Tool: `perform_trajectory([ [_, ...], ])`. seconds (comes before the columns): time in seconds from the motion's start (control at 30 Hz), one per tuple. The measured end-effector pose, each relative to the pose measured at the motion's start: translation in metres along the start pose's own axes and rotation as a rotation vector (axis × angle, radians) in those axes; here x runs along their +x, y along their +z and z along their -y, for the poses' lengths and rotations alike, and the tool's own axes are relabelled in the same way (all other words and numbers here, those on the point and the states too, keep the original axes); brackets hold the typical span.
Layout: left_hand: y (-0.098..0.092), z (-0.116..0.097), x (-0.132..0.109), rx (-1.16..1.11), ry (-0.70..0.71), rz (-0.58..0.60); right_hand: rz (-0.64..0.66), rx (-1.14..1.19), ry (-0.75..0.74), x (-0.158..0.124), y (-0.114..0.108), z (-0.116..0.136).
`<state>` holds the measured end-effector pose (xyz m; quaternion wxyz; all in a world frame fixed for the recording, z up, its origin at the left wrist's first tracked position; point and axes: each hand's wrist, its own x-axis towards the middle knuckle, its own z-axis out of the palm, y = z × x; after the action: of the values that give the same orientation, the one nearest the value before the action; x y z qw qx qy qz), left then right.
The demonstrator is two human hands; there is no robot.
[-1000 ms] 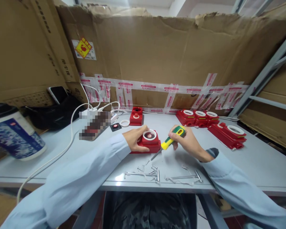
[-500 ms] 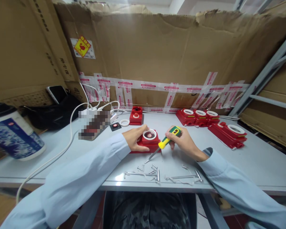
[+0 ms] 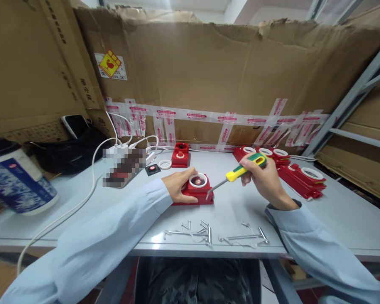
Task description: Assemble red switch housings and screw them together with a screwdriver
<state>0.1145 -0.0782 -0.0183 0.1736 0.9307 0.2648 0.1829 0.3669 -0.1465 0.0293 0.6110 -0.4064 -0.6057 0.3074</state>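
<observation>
My left hand [image 3: 180, 185] grips a red housing [image 3: 205, 197] that has a white ring [image 3: 198, 180] round a dark round insert on top. In my right hand [image 3: 266, 179] is a screwdriver [image 3: 237, 173] with a green and yellow handle. Its shaft slants down to the left, and a small screw [image 3: 208, 196] appears to be at its tip, by the right end of the housing. Whether the tip touches the housing I cannot tell. Toward the front edge lie several loose screws [image 3: 204, 224] and two T-shaped metal rods [image 3: 190, 233] with thin pale strips.
Several red housings with white rings [image 3: 299, 179] stand at the right. Behind my left hand are another red unit [image 3: 180, 155], a loose white ring [image 3: 165, 164] and a black square plate [image 3: 153, 169]. A cup [image 3: 19, 177] and white cable [image 3: 93, 181] are at the left; cardboard [image 3: 190, 67] walls the back.
My right hand has lifted the screwdriver up and to the right. Its tip has gone from above the table near the loose screws to the housing's right end. My left hand stays put.
</observation>
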Motion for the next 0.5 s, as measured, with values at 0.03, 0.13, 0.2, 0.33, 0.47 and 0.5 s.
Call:
perform_trajectory([
  [0.03, 0.0, 0.0, 0.0, 0.002, 0.001, 0.0, -0.043, 0.023, -0.027, 0.004, -0.002, 0.0],
  [0.13, 0.0, -0.002, -0.001, 0.01, -0.013, -0.006, -0.173, 0.068, -0.076, 0.014, -0.006, -0.004],
  [0.2, 0.0, -0.002, -0.002, 0.017, -0.035, -0.009, -0.24, 0.068, -0.07, 0.019, -0.005, -0.012],
  [0.33, 0.0, -0.002, -0.003, 0.024, -0.032, -0.007, -0.302, 0.061, -0.009, 0.023, -0.001, -0.029],
  [0.47, -0.001, -0.002, -0.003, 0.038, -0.022, 0.001, -0.32, 0.071, 0.058, 0.022, 0.005, -0.039],
  [0.5, -0.001, -0.002, -0.003, 0.038, -0.019, 0.002, -0.32, 0.069, 0.069, 0.022, 0.006, -0.04],
])
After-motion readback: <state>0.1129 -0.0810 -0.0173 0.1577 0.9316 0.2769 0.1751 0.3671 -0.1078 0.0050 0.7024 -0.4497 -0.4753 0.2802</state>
